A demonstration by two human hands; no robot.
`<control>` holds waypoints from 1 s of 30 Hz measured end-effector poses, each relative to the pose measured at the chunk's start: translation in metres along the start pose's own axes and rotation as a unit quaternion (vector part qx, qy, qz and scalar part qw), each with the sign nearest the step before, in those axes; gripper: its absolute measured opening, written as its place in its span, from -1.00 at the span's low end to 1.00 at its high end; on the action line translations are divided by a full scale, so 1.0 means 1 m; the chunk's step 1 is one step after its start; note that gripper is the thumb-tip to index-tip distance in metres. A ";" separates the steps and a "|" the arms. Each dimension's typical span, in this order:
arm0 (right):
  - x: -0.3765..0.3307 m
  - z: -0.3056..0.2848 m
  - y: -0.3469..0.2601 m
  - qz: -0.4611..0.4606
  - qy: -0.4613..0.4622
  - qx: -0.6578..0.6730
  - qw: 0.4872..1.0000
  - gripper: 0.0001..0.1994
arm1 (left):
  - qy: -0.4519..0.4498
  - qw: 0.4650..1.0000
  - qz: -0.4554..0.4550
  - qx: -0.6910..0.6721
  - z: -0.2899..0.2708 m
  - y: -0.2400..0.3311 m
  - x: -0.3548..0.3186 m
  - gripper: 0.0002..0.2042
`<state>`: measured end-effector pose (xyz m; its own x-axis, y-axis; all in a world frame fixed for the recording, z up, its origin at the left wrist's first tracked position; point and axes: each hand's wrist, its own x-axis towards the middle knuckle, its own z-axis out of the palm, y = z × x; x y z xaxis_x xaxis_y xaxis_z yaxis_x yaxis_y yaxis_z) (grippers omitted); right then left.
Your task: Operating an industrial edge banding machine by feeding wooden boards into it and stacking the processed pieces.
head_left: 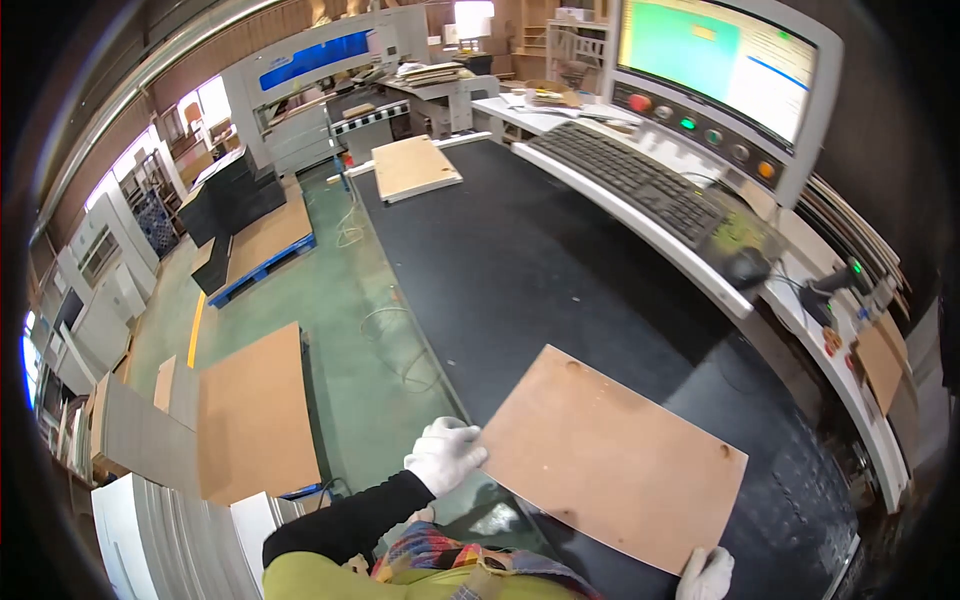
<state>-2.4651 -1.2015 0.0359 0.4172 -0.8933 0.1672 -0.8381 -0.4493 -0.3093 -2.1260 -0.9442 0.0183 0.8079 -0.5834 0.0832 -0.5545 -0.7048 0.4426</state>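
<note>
Your left hand (444, 455), in a white glove, closes over the left corner of the brown board (610, 460), fingers curled on its edge. Your right hand (706, 576), also gloved, sits at the board's near corner at 5 o'clock, mostly cut off by the frame, so you cannot tell whether it grips or only rests there.

The board lies flat on the black machine table (520, 260), near its front edge. It looks like a thin, stiff panel with a few small drilled holes: probably light, apt to flex little, smooth enough to slide on the table. Opposite corners or edges seem the surest hold.

At 12 o'clock a second, smaller panel (414, 166) lies at the table's far end. At 1 o'clock stand a keyboard (640, 180) and a monitor (720, 55). At 9 o'clock, stacked boards (258, 415) sit on the green floor (355, 330).
</note>
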 end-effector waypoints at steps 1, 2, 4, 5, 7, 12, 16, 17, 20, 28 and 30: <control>-0.004 0.009 -0.032 -0.004 0.000 0.002 1.000 -0.57 | -0.061 0.983 -0.115 -0.133 -0.009 -0.035 0.003 -0.59; -0.008 0.021 -0.065 -0.019 -0.013 0.005 1.000 -0.57 | -0.069 0.980 -0.131 -0.137 -0.015 -0.068 0.010 -0.59; -0.018 0.043 -0.132 -0.028 -0.021 0.012 0.999 -0.56 | -0.070 0.617 -0.208 -0.755 -0.025 -0.126 0.030 -0.62; -0.023 0.054 -0.164 -0.029 -0.018 0.005 0.999 -0.55 | 0.007 0.618 -0.285 -0.733 -0.029 -0.150 0.039 -0.59; -0.030 0.072 -0.220 -0.007 -0.070 -0.047 0.996 -0.60 | -0.004 0.533 -0.233 -0.813 -0.030 -0.181 0.049 -0.58; -0.038 0.131 -0.337 -0.087 0.084 0.038 0.992 -0.75 | -0.065 0.430 -0.213 -0.875 -0.033 -0.215 0.107 -0.62; -0.030 0.151 -0.387 -0.075 0.064 0.042 0.994 -0.76 | -0.067 0.486 -0.218 -0.844 -0.056 -0.229 0.149 -0.63; -0.025 0.154 -0.396 -0.047 0.027 0.076 0.996 -0.73 | -0.088 0.447 -0.189 -0.870 -0.064 -0.231 0.159 -0.62; 0.006 0.157 -0.421 0.050 -0.096 0.264 0.958 -0.66 | -0.122 0.427 -0.090 -0.891 -0.088 -0.243 0.198 -0.60; 0.096 0.188 -0.560 -0.033 -0.314 0.686 0.656 -0.51 | -0.094 0.495 -0.043 -0.863 -0.153 -0.342 0.360 -0.64; 0.125 0.214 -0.608 -0.059 -0.336 0.685 0.644 -0.52 | -0.080 0.523 -0.056 -0.847 -0.162 -0.377 0.418 -0.67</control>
<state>-1.8285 -1.0423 0.0440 0.8927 -0.4491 -0.0363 0.1166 0.3080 -0.9442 -1.5473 -0.8571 0.0309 0.7145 -0.6983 -0.0434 0.5752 0.5509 0.6047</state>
